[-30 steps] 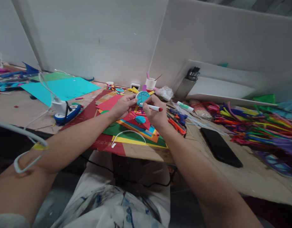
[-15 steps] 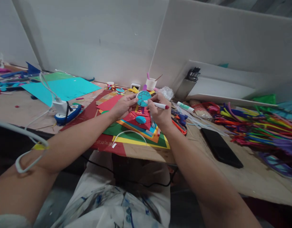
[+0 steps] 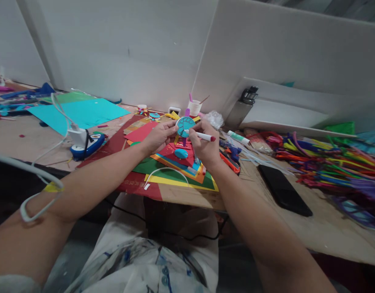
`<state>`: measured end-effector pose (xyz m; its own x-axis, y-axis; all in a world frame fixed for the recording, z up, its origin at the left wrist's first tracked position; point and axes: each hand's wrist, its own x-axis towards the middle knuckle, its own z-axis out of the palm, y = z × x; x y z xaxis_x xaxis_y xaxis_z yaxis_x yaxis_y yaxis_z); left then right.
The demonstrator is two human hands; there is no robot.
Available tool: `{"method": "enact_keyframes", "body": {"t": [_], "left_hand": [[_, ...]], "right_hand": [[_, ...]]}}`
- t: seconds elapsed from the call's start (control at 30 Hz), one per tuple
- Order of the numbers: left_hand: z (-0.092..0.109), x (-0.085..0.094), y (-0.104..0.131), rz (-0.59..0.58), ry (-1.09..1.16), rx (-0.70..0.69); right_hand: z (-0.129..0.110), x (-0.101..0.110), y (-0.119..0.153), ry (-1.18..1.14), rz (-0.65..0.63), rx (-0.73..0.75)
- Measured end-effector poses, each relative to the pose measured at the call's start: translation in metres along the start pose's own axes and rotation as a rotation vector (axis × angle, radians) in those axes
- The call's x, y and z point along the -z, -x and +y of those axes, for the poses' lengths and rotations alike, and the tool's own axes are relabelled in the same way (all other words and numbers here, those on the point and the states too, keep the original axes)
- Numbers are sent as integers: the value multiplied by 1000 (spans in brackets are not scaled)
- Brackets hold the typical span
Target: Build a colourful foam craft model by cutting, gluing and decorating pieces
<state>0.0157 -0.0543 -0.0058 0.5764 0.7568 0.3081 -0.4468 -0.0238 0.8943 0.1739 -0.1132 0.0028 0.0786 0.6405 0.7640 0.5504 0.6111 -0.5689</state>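
Note:
Between my hands is a paper turtle craft (image 3: 185,125), its round blue shell drawn with dark lines and purple and yellow strips sticking out around it. My left hand (image 3: 159,138) pinches the shell's left edge. A white marker with a red end (image 3: 205,136) is gripped in my right hand (image 3: 208,147), its tip at the lower right part of the shell. Below the craft, a small blue paper oval (image 3: 181,153) lies on red paper (image 3: 170,155), on top of a stack of coloured sheets.
A white cup (image 3: 194,108) with sticks stands behind the craft. To the right are a glue stick (image 3: 237,137), a black phone (image 3: 284,189) and many pipe cleaners (image 3: 334,158). At left lie a blue sheet (image 3: 83,116) and a blue-and-white plug device (image 3: 87,146) with a cable.
The craft has shifted very slightly to the right in my left hand. The marker has moved a little left and down across the shell.

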Motion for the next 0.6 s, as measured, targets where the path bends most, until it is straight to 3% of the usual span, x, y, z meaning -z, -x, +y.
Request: {"method": "enact_keyframes", "body": {"t": [0.6], "left_hand": [[1,-2,1,7,-28,-2]], "right_hand": [[0,0,0,-4,-6,-12]]}}
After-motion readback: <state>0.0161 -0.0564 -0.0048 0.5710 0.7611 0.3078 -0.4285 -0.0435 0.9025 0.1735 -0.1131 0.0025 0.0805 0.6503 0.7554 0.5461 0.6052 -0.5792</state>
